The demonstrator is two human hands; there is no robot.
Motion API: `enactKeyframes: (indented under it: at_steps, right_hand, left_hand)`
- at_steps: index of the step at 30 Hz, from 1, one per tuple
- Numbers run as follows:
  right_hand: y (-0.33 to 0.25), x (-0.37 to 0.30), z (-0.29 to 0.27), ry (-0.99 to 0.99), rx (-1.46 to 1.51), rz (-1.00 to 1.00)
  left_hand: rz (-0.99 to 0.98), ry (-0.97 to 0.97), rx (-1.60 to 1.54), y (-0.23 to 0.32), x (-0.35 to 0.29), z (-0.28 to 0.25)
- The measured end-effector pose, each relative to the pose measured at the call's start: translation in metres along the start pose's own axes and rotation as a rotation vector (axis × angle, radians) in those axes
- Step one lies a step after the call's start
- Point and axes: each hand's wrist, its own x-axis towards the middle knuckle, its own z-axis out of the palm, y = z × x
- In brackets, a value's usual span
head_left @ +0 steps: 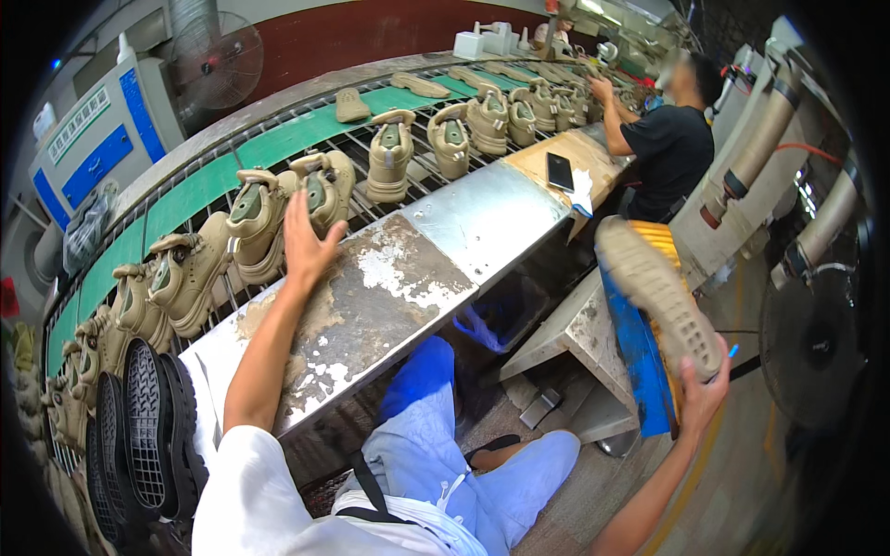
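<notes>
My right hand (702, 398), out at the right, grips a beige shoe sole (656, 292) by its heel end, with the hollow grid of the heel showing. A small blue tip pokes out beside its fingers; what it belongs to I cannot make out. My left hand (311, 239) is stretched over the conveyor's near edge, fingers apart, holding nothing. Just beyond it stands a beige shoe (326, 185); whether the fingertips touch it I cannot tell. Another beige shoe (257, 222) is to the left of that hand.
A conveyor of metal rods with a green strip (283, 139) carries several beige shoes and soles. Black soles (153, 426) stand at the lower left. On the metal-topped bench lies a phone (559, 172). A co-worker (669, 130) sits at the far right, beyond a blue-and-yellow bin (640, 357).
</notes>
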Motion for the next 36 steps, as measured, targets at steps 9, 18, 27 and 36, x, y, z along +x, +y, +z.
enactKeyframes:
  at_steps: [9,18,27,36]
  right_hand:
    - [-0.092,-0.046,0.148,-0.617,0.533,0.083]
    - [-0.104,-0.034,0.148,-0.604,0.458,0.033]
    - [-0.086,-0.056,0.132,-0.615,0.449,0.075]
    - [-0.092,-0.072,0.144,-0.693,0.492,0.097]
  left_hand:
    - [-0.807,-0.729,-1.328,0.143,-0.019,-0.099]
    - [-0.766,0.238,-1.255,-0.014,0.147,-0.053]
    - [-0.490,0.385,-0.428,-0.035,-0.012,-0.123]
    - [-0.751,0.417,-0.071,-0.170,-0.087,-0.184]
